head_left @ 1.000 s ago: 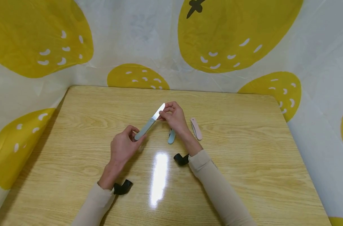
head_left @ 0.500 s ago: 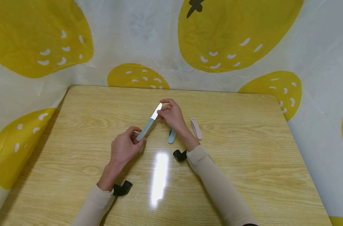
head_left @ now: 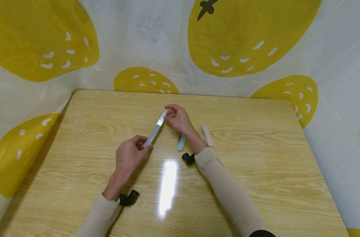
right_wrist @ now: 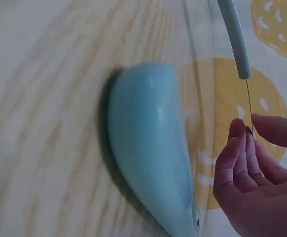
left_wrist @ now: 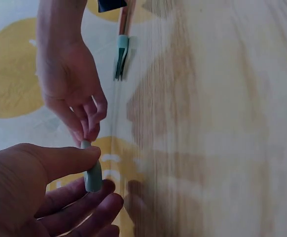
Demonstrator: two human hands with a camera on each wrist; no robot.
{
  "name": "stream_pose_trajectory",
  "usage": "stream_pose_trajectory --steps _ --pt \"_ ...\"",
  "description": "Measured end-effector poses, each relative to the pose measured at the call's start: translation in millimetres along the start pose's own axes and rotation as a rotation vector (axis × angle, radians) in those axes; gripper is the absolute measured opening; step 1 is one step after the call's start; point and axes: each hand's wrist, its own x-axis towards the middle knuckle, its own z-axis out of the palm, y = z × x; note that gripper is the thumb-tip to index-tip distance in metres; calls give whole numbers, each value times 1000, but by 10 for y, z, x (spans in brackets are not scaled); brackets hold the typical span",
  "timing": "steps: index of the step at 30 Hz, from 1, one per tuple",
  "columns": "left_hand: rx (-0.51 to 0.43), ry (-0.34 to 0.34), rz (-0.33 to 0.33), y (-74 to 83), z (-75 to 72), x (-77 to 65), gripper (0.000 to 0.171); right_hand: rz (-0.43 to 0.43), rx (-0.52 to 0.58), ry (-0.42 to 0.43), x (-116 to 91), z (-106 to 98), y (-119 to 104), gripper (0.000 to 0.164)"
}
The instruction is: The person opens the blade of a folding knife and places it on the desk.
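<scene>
A folding knife with a grey-green handle [head_left: 152,136] is held up above the table, its shiny blade [head_left: 161,118] swung out in line with the handle. My left hand [head_left: 130,153] grips the handle's end between thumb and fingers; the left wrist view shows that rounded end [left_wrist: 93,178] under the thumb. At the blade's tip is my right hand [head_left: 180,120], and in the right wrist view its thumb and fingertips pinch the thin blade [right_wrist: 249,101]. Partly hidden by the right forearm, a light-blue folded knife [head_left: 181,143] lies on the table.
A pink folded knife [head_left: 207,135] lies on the wooden table [head_left: 257,158], right of the right forearm. Black curved pieces [head_left: 129,198] jut from both wrists. Behind the table's far edge hangs a white cloth [head_left: 150,39] with yellow fruit prints.
The blade tip and my right hand have shifted slightly left. The knife stands a little steeper, and its blade looks narrower than before. The left hand has barely moved.
</scene>
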Motion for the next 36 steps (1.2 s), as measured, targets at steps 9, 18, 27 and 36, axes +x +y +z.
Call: stream_pose_trajectory --steps 9,18,27,36 --pt "7 43 17 9 5 -7 31 -21 -128 -66 102 22 9 44" --pt "18 42 -4 3 4 -13 30 -34 -230 -117 173 76 -1 47" --pt "24 18 -24 -1 6 -12 30 -15 -328 -179 184 69 3 49" --pt "33 9 -20 -14 22 -21 30 -17 -402 -209 206 68 25 48"
